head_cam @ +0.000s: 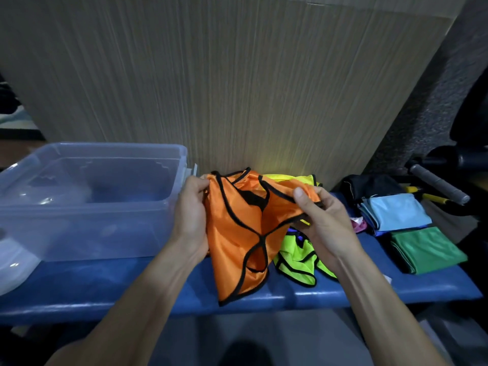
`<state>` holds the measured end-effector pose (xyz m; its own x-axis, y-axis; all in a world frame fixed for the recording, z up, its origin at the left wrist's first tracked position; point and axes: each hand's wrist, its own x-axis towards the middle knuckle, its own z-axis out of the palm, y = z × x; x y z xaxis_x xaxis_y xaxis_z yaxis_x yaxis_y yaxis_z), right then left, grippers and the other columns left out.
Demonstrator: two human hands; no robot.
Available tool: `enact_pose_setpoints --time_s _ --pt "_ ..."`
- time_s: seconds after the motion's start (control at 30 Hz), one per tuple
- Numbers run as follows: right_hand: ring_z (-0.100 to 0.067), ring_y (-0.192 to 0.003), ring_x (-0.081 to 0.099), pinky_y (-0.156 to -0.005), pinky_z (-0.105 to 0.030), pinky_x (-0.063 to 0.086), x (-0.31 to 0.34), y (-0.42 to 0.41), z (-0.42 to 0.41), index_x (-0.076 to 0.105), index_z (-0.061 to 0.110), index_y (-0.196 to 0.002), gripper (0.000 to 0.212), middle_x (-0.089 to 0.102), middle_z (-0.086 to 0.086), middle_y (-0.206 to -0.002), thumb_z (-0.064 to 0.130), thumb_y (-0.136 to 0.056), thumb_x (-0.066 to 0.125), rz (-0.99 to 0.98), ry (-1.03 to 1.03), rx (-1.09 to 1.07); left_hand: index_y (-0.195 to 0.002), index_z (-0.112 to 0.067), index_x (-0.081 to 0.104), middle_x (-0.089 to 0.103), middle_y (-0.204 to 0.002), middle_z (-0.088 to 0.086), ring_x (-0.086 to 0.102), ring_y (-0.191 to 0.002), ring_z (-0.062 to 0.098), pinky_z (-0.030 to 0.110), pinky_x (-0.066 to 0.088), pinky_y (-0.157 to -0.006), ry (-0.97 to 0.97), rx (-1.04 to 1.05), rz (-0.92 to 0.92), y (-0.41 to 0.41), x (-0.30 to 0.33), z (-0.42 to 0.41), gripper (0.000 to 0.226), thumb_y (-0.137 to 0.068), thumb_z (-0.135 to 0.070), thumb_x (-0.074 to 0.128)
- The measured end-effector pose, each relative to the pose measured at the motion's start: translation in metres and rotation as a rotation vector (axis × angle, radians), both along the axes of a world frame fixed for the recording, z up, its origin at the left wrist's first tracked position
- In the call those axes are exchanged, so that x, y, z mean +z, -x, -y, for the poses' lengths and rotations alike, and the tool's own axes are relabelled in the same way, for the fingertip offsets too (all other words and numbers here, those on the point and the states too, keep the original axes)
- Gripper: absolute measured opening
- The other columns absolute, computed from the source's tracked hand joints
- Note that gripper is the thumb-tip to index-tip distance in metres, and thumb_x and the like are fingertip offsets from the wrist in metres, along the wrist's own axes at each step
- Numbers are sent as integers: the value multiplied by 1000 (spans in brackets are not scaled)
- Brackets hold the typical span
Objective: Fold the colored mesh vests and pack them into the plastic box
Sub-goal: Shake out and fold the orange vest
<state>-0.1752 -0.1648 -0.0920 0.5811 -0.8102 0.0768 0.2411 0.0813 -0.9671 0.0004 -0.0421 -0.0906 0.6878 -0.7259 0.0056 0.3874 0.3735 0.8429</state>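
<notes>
- The orange vest point(237, 233) hangs between both hands above the blue table point(105, 286), its lower edge reaching down to the table's front edge.
- The left hand point(191, 215) grips the vest's left upper edge, fingers curled round the fabric and thumb on top, just beside the box's right wall.
- The right hand point(324, 217) pinches the vest's right upper edge, a black-trimmed strap, between thumb and curled fingers.
- The box point(87, 202), clear plastic and lidless, stands on the table to the left of the hands; I see no vest in it.
- A neon yellow vest point(301, 260) lies crumpled on the table under the right hand, partly behind the orange one.
- Another yellow piece point(303, 179) shows behind the hands, against the wooden wall panel.
- Well to the right lie folded cloths: light blue point(396, 211), green point(427, 249), and a dark one point(369, 184) behind them.
</notes>
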Motion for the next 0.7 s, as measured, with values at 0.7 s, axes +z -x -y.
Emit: enact_pose_setpoints --time_s 0.7 --pt "-6 -67 59 -61 -16 39 1 10 -9 76 27 -92 8 63 18 -71 25 -96 70 -502 1114 -157 -64 -20 51 46 -64 1 48 -60 16 35 43 -67 46 -115 -51 8 6 4 32 -94 -27 45"
